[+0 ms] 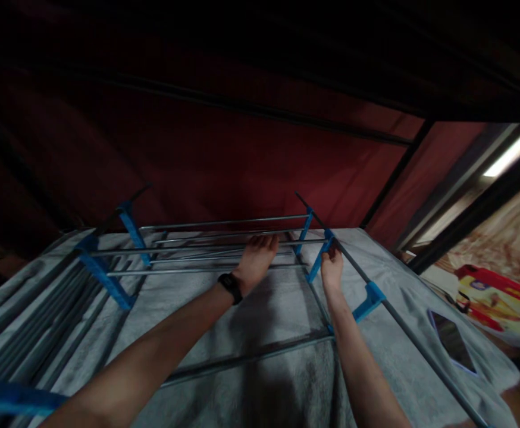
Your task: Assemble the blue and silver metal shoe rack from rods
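A rack frame of grey metal tubes joined by blue plastic connectors lies on a grey blanket (224, 309). My left hand (257, 255), with a black watch (230, 286) on its wrist, has its fingers curled over a thin metal rod (206, 246) that spans the frame. On the right side, my right hand (332, 270) is closed at a blue connector (317, 261), close to the rod's end; its fingertips are partly hidden. Another blue connector (108, 276) holds the rods at the left side. Nearer me, a blue connector (369, 302) sits on the long right tube (420, 351).
Several loose metal tubes (48, 327) lie along the left. A phone (451, 342) rests on the blanket at the right, near a red and yellow package (501, 300). Dark bars and a red curtain (224, 160) enclose the back; a dark surface hangs overhead.
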Motion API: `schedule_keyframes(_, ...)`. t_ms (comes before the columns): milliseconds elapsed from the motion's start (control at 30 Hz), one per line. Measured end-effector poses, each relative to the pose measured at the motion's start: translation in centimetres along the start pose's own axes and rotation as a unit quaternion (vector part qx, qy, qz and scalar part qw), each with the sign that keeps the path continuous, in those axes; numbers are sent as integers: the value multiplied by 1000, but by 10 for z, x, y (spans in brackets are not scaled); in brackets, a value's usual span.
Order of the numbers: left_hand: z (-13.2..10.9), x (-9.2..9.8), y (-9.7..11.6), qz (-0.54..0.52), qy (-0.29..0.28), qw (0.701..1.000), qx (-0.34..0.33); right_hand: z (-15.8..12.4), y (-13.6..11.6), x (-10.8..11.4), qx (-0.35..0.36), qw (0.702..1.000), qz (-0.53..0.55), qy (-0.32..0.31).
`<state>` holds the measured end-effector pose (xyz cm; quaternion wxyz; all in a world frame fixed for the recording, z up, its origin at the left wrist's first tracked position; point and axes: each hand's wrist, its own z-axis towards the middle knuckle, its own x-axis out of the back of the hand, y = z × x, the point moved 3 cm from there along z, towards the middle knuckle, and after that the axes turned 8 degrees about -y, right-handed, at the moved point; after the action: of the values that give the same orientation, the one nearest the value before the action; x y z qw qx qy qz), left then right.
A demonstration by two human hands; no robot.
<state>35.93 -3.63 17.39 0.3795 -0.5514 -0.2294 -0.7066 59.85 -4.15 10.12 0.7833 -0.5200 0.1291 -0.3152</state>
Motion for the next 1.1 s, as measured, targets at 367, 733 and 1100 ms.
schedule_keyframes(367,-9,1,8,24,57,997,-49,-3,14,5,-21,1000,-12,14)
schedule_keyframes(733,-183,-52,-33,-353,243,858,284,-116,-37,-47,-16,976,5,-215)
schedule_keyframes(1100,-89,121,-59,-338,464,791,212,-71,-182,-186,224,903,22,-366)
